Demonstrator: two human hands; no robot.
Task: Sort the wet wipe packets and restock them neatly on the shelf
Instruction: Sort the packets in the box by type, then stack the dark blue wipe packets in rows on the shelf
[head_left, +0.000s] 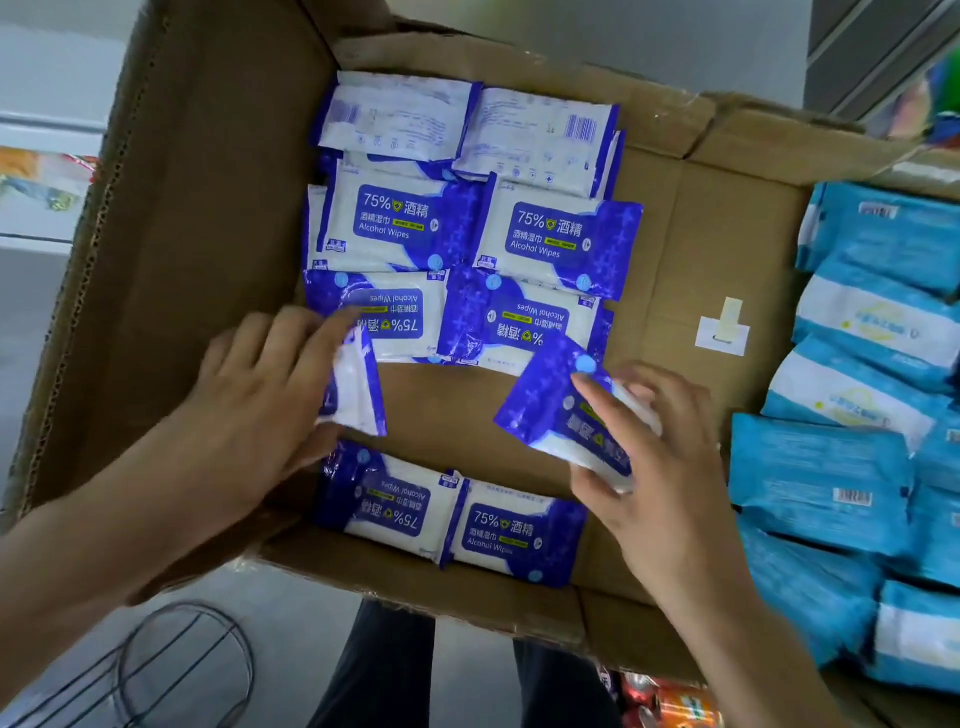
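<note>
Legs: dark trousers (387, 670) at bottom edge, wire rack (182, 665) on floor to the left.
Near packets: two dark-blue alcohol wipe packets (452, 519) side by side, flat on the box floor just inside the near wall.
Left hand: left hand (260, 384) curled round one upright blue-white packet (356, 389) — thumb below, fingers over the top edge.
Right hand: right hand (649, 441) pinches a tilted blue packet (561, 415), index finger laid across its face, thumb under the white end.
Box: cardboard box (197, 234), open, flaps out; white label (723, 332) stuck on bare floor to the right.
Middle rows: four blue packets (467, 270) in a two-by-two block (nearer pair printed upside down).
Far row: two packets back-side up (467, 124) — barcodes showing, overlapping the row below.
Right side: light-blue wipe packs (857, 415) piled along the box's right part, well apart from the dark-blue ones.
</note>
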